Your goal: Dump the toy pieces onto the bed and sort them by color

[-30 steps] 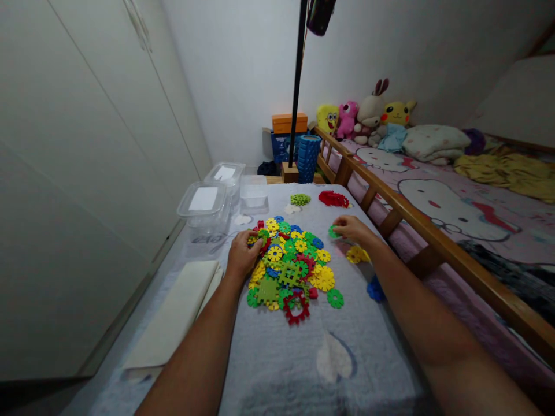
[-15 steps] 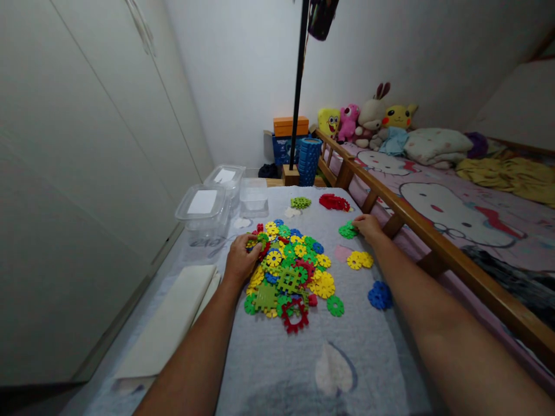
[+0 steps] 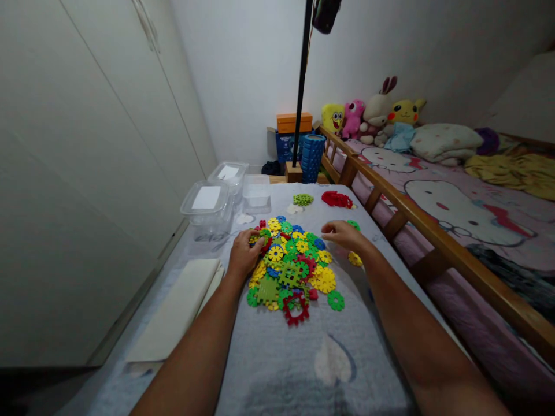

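From where I stand, most pieces lie in a mixed pile (image 3: 289, 271) mid-worktop (image 3: 299, 358). Set apart: red group (image 3: 337, 200), light-green group (image 3: 303, 199), green piece (image 3: 354, 224), yellow piece (image 3: 355, 258). Left hand (image 3: 245, 251) on pile's edge, grip unclear. Right hand (image 3: 344, 234) beside it, fingers slightly parted, seemingly holding nothing.

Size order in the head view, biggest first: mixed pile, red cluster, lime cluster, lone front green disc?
1. Mixed pile
2. Red cluster
Below those, unranked: lime cluster, green disc; look alike, disc nearer.
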